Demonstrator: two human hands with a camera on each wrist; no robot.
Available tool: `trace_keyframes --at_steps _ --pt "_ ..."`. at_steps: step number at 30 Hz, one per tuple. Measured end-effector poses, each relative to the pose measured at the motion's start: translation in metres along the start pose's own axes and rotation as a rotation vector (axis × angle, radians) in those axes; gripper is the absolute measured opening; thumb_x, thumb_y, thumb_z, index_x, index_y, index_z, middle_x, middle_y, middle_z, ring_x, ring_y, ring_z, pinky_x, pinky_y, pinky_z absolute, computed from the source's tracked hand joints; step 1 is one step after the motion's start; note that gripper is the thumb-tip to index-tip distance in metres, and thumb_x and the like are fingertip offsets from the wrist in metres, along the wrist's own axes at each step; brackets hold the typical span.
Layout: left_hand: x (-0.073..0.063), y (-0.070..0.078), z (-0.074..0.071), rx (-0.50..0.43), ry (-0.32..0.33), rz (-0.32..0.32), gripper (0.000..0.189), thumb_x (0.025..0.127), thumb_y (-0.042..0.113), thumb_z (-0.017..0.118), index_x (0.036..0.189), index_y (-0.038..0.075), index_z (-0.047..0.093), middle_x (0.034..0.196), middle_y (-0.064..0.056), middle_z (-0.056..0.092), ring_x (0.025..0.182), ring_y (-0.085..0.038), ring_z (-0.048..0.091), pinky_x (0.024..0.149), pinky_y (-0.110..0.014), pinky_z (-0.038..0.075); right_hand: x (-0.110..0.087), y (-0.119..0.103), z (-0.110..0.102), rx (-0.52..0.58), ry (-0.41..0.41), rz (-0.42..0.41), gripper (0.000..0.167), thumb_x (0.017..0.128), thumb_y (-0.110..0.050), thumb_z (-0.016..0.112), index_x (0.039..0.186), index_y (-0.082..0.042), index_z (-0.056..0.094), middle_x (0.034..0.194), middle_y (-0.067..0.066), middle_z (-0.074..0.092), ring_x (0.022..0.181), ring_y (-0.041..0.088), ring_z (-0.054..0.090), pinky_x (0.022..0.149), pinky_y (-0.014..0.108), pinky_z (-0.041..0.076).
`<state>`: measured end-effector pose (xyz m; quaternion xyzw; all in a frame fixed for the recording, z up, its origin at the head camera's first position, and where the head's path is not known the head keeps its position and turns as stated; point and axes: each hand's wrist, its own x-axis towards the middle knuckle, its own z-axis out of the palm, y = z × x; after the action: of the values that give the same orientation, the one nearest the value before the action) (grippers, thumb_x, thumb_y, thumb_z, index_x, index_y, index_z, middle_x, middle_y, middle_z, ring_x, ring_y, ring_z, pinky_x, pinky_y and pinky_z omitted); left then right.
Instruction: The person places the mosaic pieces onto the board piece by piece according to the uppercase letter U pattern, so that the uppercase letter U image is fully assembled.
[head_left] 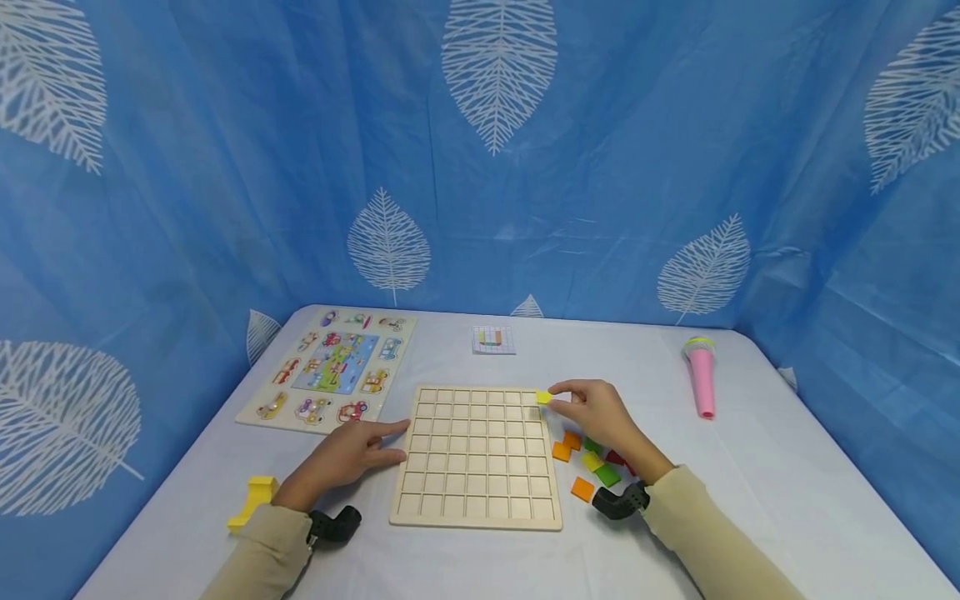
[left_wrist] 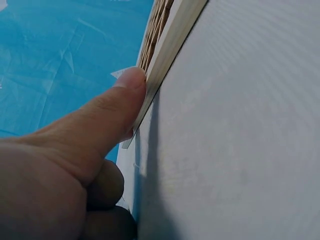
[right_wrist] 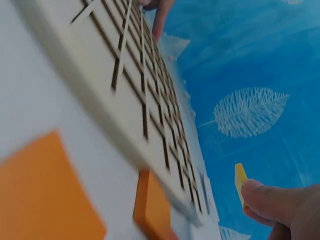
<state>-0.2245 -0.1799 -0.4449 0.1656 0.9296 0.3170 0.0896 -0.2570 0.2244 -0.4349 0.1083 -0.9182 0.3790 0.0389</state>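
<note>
A wooden grid board (head_left: 474, 461) lies flat on the table, its square cells bare. My left hand (head_left: 347, 457) touches the board's left edge with thumb and index finger; in the left wrist view the thumb (left_wrist: 112, 107) presses on the side of the rim. Between thumb and finger, my right hand (head_left: 597, 414) pinches a yellow square tile (head_left: 543, 397) over the board's far right corner. The right wrist view shows that yellow tile (right_wrist: 241, 184) held on edge. Orange tiles (head_left: 582, 489), green tiles (head_left: 607, 475) and another yellow tile (head_left: 592, 461) lie under and beside the right forearm.
A picture puzzle board (head_left: 335, 364) lies at the back left. Behind the grid board is a small card (head_left: 493, 339) with a coloured pattern. A pink toy microphone (head_left: 702, 379) lies at right, a yellow curved block (head_left: 253, 502) by the left sleeve.
</note>
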Motion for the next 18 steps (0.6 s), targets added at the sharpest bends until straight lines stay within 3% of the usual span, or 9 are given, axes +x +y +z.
trace_keyframes --at_steps 6,18 --pt "0.001 0.001 0.002 0.006 -0.001 0.015 0.055 0.093 0.037 0.074 0.145 0.022 0.061 0.059 0.005 0.038 0.053 -0.011 0.031 0.051 -0.026 0.027 0.005 -0.018 0.010 0.052 0.008 -0.057 0.026 0.095 -0.027 0.076 0.117 -0.013 0.077 0.052 -0.001 0.035 0.042 0.016 0.028 0.043 0.028 0.026" --pt "0.000 0.001 0.002 0.027 -0.005 0.037 0.056 0.094 0.039 0.073 0.145 0.021 0.060 0.060 0.005 0.042 0.052 -0.009 0.032 0.051 -0.026 0.029 0.015 -0.040 0.041 0.104 0.007 -0.045 0.025 0.093 -0.026 0.078 0.114 -0.012 0.078 0.052 -0.002 0.039 0.043 0.013 0.028 0.044 0.028 0.028"
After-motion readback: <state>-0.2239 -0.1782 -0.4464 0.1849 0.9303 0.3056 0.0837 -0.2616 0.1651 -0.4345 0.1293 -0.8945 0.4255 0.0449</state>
